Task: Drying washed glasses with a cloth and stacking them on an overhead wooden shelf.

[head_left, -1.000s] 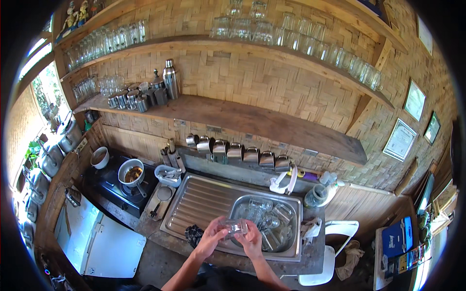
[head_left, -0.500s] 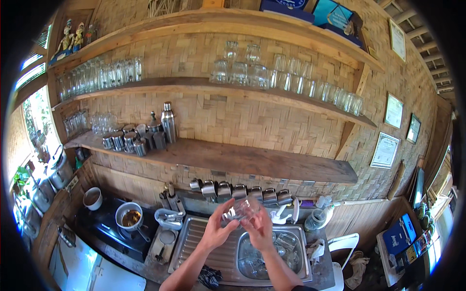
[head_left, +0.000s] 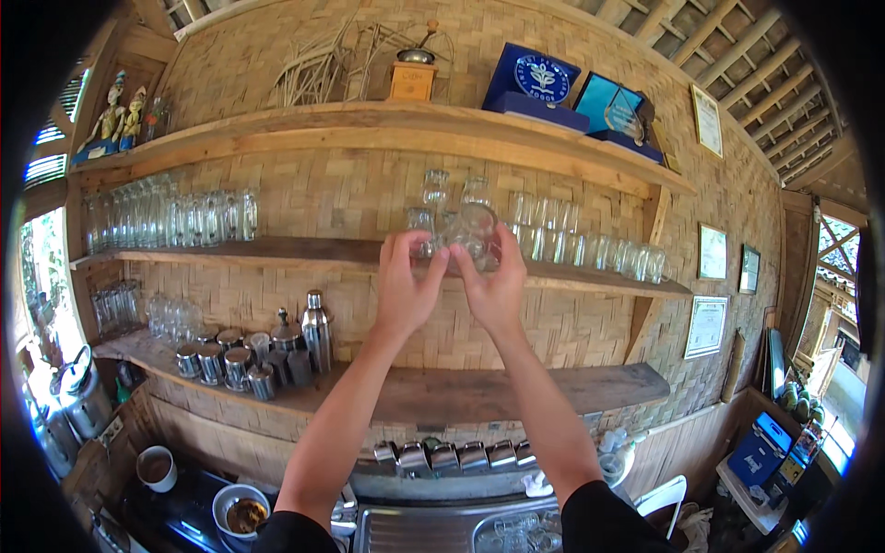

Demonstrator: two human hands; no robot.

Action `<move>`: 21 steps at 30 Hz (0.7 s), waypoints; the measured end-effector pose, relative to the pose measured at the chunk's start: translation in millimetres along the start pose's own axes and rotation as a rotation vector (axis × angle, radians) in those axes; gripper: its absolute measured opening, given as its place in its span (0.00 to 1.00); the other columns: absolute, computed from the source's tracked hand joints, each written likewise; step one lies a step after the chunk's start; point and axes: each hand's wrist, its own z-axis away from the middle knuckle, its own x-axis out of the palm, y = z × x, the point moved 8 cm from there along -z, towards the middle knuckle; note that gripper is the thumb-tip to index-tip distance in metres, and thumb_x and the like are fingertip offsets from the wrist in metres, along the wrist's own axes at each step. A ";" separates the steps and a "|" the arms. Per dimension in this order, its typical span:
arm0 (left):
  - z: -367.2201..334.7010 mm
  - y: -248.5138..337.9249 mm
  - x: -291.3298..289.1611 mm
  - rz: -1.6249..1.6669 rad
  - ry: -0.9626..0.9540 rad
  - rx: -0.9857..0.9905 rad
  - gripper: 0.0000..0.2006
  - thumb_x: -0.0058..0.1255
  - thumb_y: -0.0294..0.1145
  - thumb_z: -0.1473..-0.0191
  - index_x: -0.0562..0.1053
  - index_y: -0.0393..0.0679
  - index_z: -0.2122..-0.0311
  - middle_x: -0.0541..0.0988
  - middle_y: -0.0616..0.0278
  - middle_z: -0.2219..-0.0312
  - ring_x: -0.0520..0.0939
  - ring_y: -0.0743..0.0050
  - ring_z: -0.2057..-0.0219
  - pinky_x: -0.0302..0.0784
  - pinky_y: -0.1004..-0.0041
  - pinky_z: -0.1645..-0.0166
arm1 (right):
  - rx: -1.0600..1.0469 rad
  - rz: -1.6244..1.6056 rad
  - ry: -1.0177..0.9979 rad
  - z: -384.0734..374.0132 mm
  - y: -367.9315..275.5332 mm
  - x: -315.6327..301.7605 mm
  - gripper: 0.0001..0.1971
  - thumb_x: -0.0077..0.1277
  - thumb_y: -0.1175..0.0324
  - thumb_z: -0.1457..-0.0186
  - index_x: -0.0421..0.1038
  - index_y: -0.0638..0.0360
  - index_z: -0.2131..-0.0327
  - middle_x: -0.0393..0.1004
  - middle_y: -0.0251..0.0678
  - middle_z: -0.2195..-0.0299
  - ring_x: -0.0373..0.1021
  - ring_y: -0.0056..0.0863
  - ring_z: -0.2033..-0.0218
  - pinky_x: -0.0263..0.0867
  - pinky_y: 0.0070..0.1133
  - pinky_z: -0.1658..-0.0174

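Observation:
Both my arms reach up to the middle shelf (head_left: 323, 251). My left hand (head_left: 408, 286) and my right hand (head_left: 492, 288) are closed around a clear drinking glass (head_left: 470, 241), thumbs close together in front. The glass blends with the clear glasses behind it, so its outline is partly lost, and I cannot tell whether it touches the shelf. Just above my fingers, stacked glasses (head_left: 436, 186) stand on that shelf. To the right of my right hand is a row of small glasses (head_left: 553, 244), partly stacked in two tiers.
Tall glasses (head_left: 217, 217) line the shelf's left part. Below are a lower shelf (head_left: 590, 392) with metal cups (head_left: 237, 367) and a shaker (head_left: 316, 330), then hanging mugs (head_left: 442, 456). A sink (head_left: 484, 539) holds glassware. A pan (head_left: 241, 509) sits on the stove at lower left.
My hands have risen from above the sink to the middle shelf, carrying the glass. The view has tilted up, showing more of the top shelf and roof.

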 end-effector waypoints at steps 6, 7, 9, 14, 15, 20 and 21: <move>-62.2 -47.0 31.0 -0.357 0.146 0.120 0.12 0.52 0.29 0.47 0.71 0.42 0.56 0.72 0.51 0.59 0.72 0.50 0.56 0.67 0.59 0.51 | -0.083 0.134 0.088 -63.0 62.4 48.0 0.33 0.63 0.59 0.52 0.64 0.72 0.49 0.73 0.53 0.62 0.71 0.48 0.61 0.68 0.34 0.56; -63.9 -56.5 34.0 -0.423 0.155 0.099 0.12 0.50 0.28 0.47 0.71 0.42 0.56 0.71 0.50 0.58 0.71 0.47 0.55 0.65 0.57 0.50 | -0.083 0.132 0.090 -66.3 69.9 53.6 0.33 0.63 0.59 0.52 0.64 0.72 0.49 0.73 0.53 0.62 0.71 0.48 0.61 0.68 0.34 0.56; -63.2 -68.3 40.0 -0.437 0.142 0.062 0.12 0.49 0.27 0.47 0.71 0.43 0.56 0.71 0.51 0.56 0.70 0.48 0.53 0.65 0.56 0.49 | -0.059 0.179 0.067 -70.0 86.6 63.2 0.35 0.61 0.54 0.52 0.63 0.72 0.48 0.74 0.55 0.63 0.72 0.49 0.60 0.68 0.37 0.57; -58.5 -76.2 45.7 -0.561 0.039 0.000 0.13 0.49 0.28 0.48 0.71 0.44 0.55 0.68 0.52 0.52 0.68 0.50 0.50 0.63 0.53 0.47 | -0.005 0.222 -0.002 -78.1 100.8 78.5 0.37 0.59 0.50 0.51 0.63 0.72 0.46 0.74 0.59 0.63 0.73 0.53 0.62 0.69 0.38 0.58; -59.7 -76.5 48.3 -0.584 0.026 -0.012 0.13 0.49 0.29 0.47 0.71 0.44 0.55 0.68 0.54 0.53 0.68 0.51 0.50 0.62 0.52 0.47 | 0.041 0.228 -0.030 -81.3 104.6 80.0 0.38 0.57 0.48 0.51 0.63 0.72 0.46 0.74 0.60 0.63 0.73 0.55 0.62 0.69 0.38 0.58; -58.9 -75.8 50.5 -0.621 0.001 -0.054 0.14 0.49 0.32 0.47 0.73 0.43 0.55 0.69 0.57 0.53 0.68 0.52 0.49 0.61 0.54 0.45 | 0.068 0.318 -0.138 -84.8 117.2 96.4 0.39 0.55 0.45 0.50 0.64 0.72 0.47 0.75 0.61 0.63 0.73 0.55 0.61 0.70 0.39 0.58; -58.5 -76.9 51.1 -0.631 -0.017 -0.068 0.14 0.49 0.33 0.47 0.73 0.43 0.55 0.70 0.57 0.53 0.68 0.53 0.49 0.61 0.54 0.45 | 0.016 0.348 -0.131 -84.8 113.8 97.9 0.39 0.54 0.44 0.50 0.64 0.72 0.47 0.75 0.61 0.63 0.73 0.55 0.60 0.70 0.39 0.58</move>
